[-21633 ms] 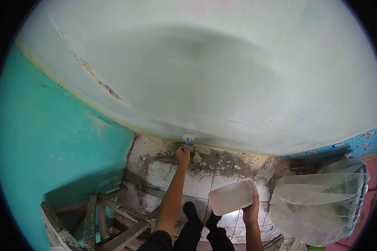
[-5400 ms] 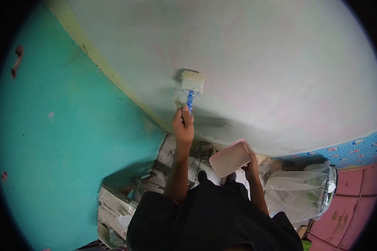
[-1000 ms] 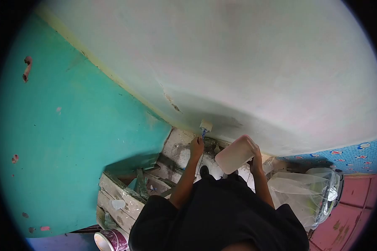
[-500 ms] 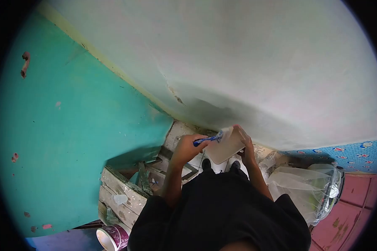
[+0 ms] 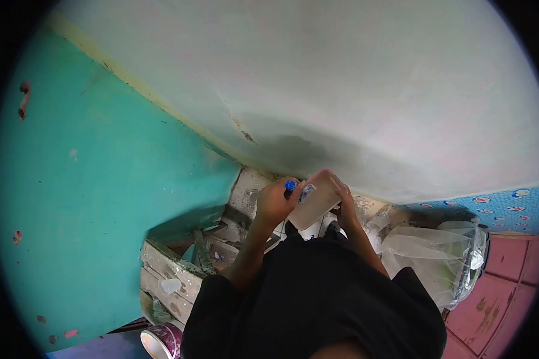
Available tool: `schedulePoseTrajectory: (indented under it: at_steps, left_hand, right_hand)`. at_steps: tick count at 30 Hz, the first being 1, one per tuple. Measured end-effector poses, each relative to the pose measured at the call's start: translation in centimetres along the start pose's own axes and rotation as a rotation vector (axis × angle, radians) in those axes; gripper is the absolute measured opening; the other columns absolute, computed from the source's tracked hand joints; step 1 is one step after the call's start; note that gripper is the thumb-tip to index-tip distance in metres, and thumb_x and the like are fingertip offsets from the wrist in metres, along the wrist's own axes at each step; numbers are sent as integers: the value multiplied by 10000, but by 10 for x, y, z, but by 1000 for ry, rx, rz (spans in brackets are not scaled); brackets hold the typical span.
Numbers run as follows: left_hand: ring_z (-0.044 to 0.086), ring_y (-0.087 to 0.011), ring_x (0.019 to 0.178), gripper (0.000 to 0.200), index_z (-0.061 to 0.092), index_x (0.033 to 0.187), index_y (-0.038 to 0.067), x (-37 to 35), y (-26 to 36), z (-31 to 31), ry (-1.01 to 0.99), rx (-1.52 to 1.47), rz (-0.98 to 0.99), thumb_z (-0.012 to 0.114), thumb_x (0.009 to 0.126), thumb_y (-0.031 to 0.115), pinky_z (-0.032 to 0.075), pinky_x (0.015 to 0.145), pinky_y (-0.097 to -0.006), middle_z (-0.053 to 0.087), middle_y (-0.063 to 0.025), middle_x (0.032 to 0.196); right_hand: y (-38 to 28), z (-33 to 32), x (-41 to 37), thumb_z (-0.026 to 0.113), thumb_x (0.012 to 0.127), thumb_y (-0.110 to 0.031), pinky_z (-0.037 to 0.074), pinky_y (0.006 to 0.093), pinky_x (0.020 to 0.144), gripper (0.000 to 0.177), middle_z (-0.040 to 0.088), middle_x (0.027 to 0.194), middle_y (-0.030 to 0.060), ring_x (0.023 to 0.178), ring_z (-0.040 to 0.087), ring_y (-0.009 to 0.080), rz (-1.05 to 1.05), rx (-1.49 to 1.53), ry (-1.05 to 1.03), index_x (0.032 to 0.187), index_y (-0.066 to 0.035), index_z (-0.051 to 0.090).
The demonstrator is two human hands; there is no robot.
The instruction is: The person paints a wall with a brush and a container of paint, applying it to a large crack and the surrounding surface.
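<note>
My left hand is closed around a paintbrush with a blue handle. The handle's blue end points up out of my fist, and the brush's head is down at the near-left inside of a pale rectangular plastic container. That container is tilted, with its open side toward me. Gripping its right edge, my right hand has the fingers partly hidden behind it. What the container holds cannot be made out clearly.
A whitish wall rises ahead, meeting a green wall at the left. Worn wooden furniture carries a clear plastic cup. A purple-white bucket stands below. Plastic sheeting covers something at the right, by pink panels.
The paintbrush has turned from lying sideways above the container to pointing down into it. My left hand has rotated, and the container has shifted slightly up and left, tilting more.
</note>
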State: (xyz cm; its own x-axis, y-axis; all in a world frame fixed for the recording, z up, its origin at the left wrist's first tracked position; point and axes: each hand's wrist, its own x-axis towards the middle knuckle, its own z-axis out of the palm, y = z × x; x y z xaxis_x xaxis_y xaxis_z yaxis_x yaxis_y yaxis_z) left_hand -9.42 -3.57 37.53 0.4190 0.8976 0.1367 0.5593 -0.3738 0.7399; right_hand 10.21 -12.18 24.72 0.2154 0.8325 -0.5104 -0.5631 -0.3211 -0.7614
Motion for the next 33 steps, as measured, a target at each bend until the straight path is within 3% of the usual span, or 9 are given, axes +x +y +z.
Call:
schedulePoseTrajectory:
  at_steps: [2,5,8,16,22,31,33]
  left_hand:
    - [681,-302,672,223,699,883,45,4,1,1,14,50,30,683,887,268,520,606,-374,687,-136,742]
    - [667,-333,678,218,685,882,59,11,0,5,3,90,56,664,889,276,514,608,-409,676,-139,745]
    - [651,-361,677,229,652,864,67,14,-8,17,-16,139,93,638,893,294,500,612,-455,654,-144,740]
    - [638,-378,653,248,625,817,69,18,-2,18,12,83,109,640,896,303,487,591,-477,639,-146,708]
    - [631,-349,606,228,625,800,69,24,-4,22,-7,234,197,643,896,275,484,565,-442,633,-115,669]
    - [621,-239,525,222,667,828,35,20,-3,25,119,-131,94,677,901,244,466,507,-350,628,-114,638]
    - [610,-172,515,243,668,812,21,16,-28,37,130,-322,-61,687,903,245,455,495,-309,617,-86,600]
  right_hand:
    - [0,2,1,565,856,-439,466,528,951,679,397,1462,63,1300,420,308,-3,5,-23,1459,-188,380]
    - [-8,12,-4,528,883,-363,497,532,904,606,462,1366,147,1231,484,336,-50,9,18,1422,-124,387]
    - [-11,16,-8,522,887,-366,492,538,916,605,460,1365,154,1241,472,339,-46,24,29,1421,-119,384]
    - [-27,21,-15,527,895,-422,478,546,944,599,416,1452,87,1309,426,307,-90,55,-36,1422,-155,432]
    - [-21,12,-11,526,898,-432,497,519,921,593,427,1458,49,1318,420,273,-92,92,-55,1421,-163,453]
    - [-20,-7,-4,485,900,-390,473,499,973,634,406,1498,25,1349,404,278,-73,119,-57,1485,-176,371]
    - [-17,-13,-2,485,902,-390,472,497,976,633,407,1497,32,1348,405,276,-54,135,-41,1486,-177,367]
